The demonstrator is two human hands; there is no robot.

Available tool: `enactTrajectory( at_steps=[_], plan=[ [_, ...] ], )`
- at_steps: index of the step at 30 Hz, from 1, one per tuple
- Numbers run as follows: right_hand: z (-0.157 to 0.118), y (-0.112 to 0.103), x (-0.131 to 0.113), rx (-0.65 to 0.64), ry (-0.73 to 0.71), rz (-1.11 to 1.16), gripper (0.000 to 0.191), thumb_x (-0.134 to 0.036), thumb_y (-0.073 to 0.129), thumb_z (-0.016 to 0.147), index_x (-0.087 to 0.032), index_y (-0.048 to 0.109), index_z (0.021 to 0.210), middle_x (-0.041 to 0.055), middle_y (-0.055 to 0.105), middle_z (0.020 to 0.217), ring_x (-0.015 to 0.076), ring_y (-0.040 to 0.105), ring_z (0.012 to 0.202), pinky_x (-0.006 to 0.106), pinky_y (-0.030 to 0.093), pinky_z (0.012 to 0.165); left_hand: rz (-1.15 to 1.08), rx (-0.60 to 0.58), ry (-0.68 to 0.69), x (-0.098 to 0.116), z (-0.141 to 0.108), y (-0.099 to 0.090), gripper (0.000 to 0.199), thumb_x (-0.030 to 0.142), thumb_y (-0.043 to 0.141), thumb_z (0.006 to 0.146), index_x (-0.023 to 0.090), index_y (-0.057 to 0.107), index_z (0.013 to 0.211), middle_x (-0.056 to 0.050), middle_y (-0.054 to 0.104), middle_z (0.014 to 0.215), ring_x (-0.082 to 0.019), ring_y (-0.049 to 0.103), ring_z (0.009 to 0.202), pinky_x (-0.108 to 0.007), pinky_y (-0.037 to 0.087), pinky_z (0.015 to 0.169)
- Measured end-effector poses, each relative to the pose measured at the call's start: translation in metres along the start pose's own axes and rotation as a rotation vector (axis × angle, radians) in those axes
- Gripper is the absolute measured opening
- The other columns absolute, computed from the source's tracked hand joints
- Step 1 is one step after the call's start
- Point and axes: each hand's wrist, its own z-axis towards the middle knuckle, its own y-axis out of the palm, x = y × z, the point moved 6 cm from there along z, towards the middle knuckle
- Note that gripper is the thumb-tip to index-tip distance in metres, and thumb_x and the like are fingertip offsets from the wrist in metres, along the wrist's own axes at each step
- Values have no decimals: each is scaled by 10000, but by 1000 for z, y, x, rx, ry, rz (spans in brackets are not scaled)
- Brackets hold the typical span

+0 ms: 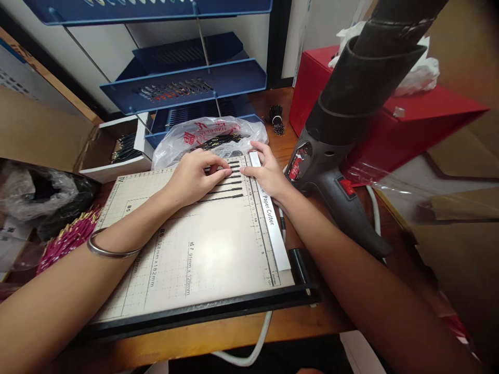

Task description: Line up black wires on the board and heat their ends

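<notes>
A cream paper cutter board [218, 239] with printed grid lines lies in front of me. Several thin black cords [226, 197] lie side by side near its upper right, their ends towards the white strip. My left hand [200, 176] rests over the cords with thumb and forefinger pinched at one of them; what is between the fingertips is too small to make out. My right hand [267, 171] has its thumb and fingers apart, the thumb by the cord ends and the fingers across the white strip [273, 228] marked "Paper Cutter".
Behind the board are a clear plastic bag [175, 140] of black cords and blue racks [230, 80]. A heat gun [331, 150] stands at right before a red box [409, 135]. Magenta cords [68, 241] lie left, near a white box [105, 169]. A black handle [299, 265] sits front right.
</notes>
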Motion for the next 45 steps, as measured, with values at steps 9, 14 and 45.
enactTrajectory(
  at_steps=[9,14,45],
  plan=[
    [1,0,1,-4,-11,-2,833,-220,780,640,-294,508,1424,78,612,1511,307,596,1478,533,404,1358,-10,12,-13,0,1,-1,240,429,729,926,227,855,894,-20,677,704,-197,557,729,-355,424,778],
    [1,0,1,-12,-17,7,846,-229,774,626,-281,492,1422,94,606,1515,303,590,1483,522,404,1359,-15,12,-31,0,1,-1,230,415,737,922,225,864,896,-28,691,704,-202,565,740,-354,422,768],
    [2,0,-2,-10,-46,-38,777,-220,771,627,-287,530,1362,71,625,1503,290,588,1464,494,398,1360,7,10,-69,-4,1,-1,234,447,749,925,253,877,899,-35,733,734,-216,586,753,-372,453,775]
  ],
)
